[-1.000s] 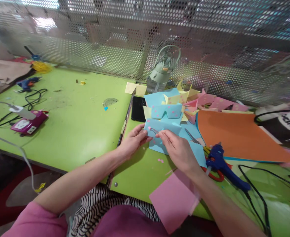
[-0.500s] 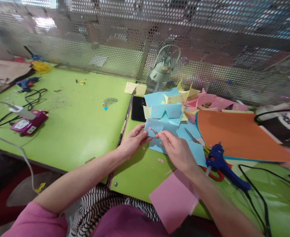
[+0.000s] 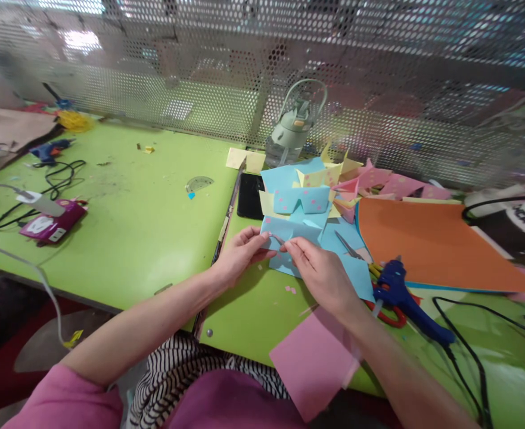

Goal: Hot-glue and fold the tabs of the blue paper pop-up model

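Observation:
My left hand [image 3: 244, 253] pinches the left edge of a folded light-blue paper piece [image 3: 307, 232], which has a few small pink spots near that edge. Between the fingertips of my right hand [image 3: 311, 265] is a pair of slim tweezers [image 3: 276, 238], their tip against the blue paper close to my left thumb. Just behind stands a finished-looking blue paper shape with pink dots [image 3: 309, 201], notched at its lower edge. Tiny pink paper bits [image 3: 291, 289] lie on the green table in front of the hands. A pink paper sheet [image 3: 311, 363] overhangs the front edge beneath my right forearm.
A blue glue gun [image 3: 396, 286] rests over red-handled scissors [image 3: 394, 317] at right, beside orange sheets [image 3: 423, 244]. Behind are a phone [image 3: 249, 196], a bottle [image 3: 289, 134] and yellow and pink paper shapes [image 3: 373, 177]. A purple power strip [image 3: 54, 221] sits left.
The blue paper and my left fingers have shifted very slightly, and the tweezers' tip has moved a little left towards my left thumb. Both hands keep their hold.

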A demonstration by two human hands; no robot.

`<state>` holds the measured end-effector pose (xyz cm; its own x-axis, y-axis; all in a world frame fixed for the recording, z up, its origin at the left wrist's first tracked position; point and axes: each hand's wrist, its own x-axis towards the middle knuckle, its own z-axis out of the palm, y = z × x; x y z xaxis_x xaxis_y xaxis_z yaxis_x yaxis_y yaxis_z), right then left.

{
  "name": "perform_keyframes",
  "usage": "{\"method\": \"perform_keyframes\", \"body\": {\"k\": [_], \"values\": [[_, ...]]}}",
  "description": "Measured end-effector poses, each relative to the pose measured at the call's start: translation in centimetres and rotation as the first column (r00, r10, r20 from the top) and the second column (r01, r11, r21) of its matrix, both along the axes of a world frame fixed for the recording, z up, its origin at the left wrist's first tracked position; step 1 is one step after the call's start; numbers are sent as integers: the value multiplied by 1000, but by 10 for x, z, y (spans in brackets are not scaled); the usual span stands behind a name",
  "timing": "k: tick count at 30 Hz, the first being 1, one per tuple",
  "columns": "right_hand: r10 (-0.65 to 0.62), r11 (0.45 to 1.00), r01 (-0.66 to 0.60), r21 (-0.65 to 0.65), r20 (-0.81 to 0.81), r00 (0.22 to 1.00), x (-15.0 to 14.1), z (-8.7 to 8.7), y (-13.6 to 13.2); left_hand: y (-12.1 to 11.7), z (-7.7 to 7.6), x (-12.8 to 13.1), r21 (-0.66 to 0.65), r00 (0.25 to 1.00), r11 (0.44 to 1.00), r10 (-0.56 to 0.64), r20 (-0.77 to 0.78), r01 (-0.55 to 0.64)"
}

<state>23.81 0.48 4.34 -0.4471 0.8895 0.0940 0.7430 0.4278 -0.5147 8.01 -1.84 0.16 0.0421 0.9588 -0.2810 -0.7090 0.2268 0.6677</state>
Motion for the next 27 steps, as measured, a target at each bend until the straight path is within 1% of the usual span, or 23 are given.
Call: {"method": "perform_keyframes", "body": {"k": [6,10,13,16,20,27], "values": [[28,998,-29,52,22,999,1,0,-2,0,2,-1,-33,1000,999,-1,-28,0],[38,999,-38,32,0,999,3,1,-4,0,3,0,-37,1000,999,3,-29,-4],[4,1000,-5,-8,-43,999,4,5,-6,0,2,-1,-48,1000,999,8,-15,-9],[-53,998,46,-53,-122,991,2,7,-7,1,1,-1,-38,999,999,22,31,-21],[-97,993,77,-92,-231,968,-5,4,-2,1,0,-1,-28,998,1000,-4,57,6],[-115,989,92,-114,-210,971,-13,-4,10,-1,1,2,17,999,999,-28,16,28]]}}
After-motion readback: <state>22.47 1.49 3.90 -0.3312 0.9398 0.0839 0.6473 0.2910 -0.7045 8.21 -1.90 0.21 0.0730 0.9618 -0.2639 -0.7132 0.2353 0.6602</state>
